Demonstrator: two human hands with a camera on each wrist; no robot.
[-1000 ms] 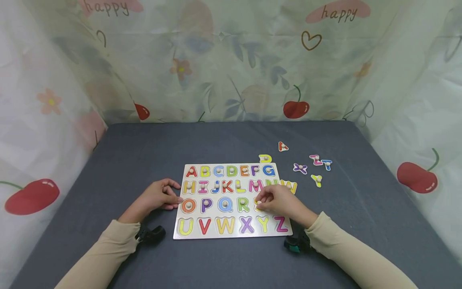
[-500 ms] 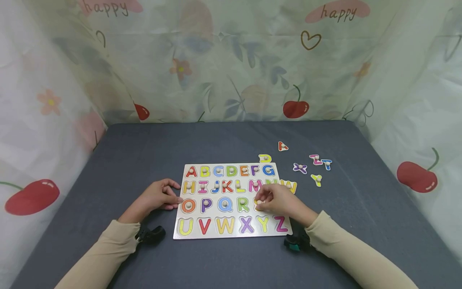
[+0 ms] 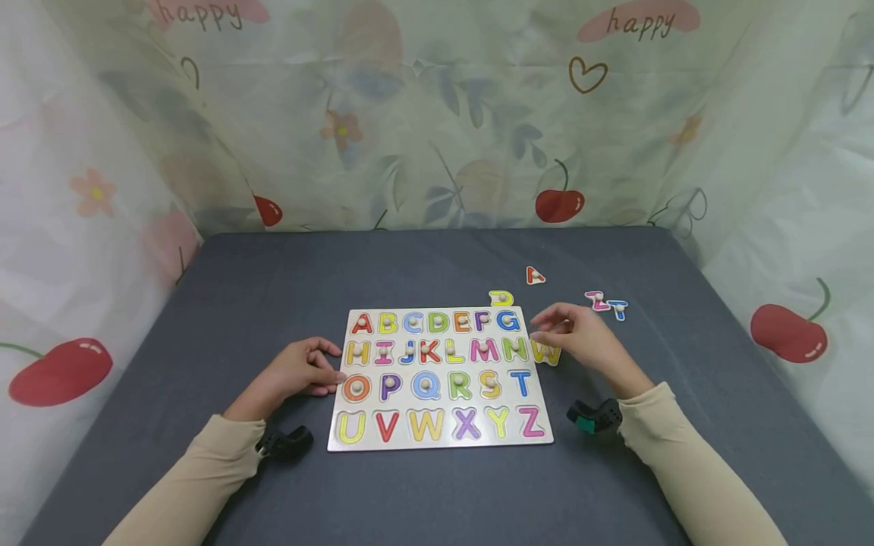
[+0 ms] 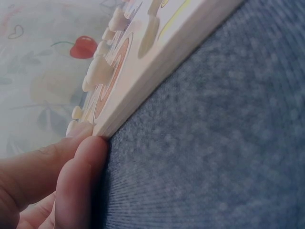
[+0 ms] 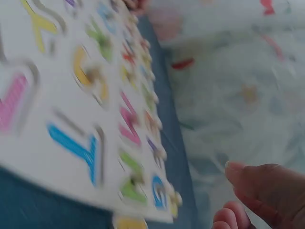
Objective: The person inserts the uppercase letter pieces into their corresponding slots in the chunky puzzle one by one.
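Note:
A wooden alphabet puzzle board (image 3: pixel 444 447) lies flat on the table. Knobbed letters fill its upper rows through the yellow S (image 3: pixel 489 384); the blue T recess (image 3: pixel 520 383) and the bottom row show no knobs. My left hand (image 3: pixel 306 370) pinches the board's left edge near the O, thumb at the top corner, as the left wrist view confirms. Above the board's right side, my right hand (image 3: pixel 580 337) is in the air with nothing in its fingers, thumb and fingers apart. Partly beneath it sits a yellow W piece (image 3: pixel 548 355); the X and Y pieces are hidden.
Beyond the board lie a yellow D-like piece (image 3: pixel 501 299), touching or nearly touching its far edge, and a red A piece (image 3: pixel 536 275). To the right, a pink Z piece (image 3: pixel 596 301) meets a blue T piece (image 3: pixel 617 309). A printed curtain (image 3: pixel 437 114) surrounds the dark table.
My right hand has let go of the yellow S, which sits in its recess, and moved up and right, now covering the X and Y pieces. My left hand has not moved.

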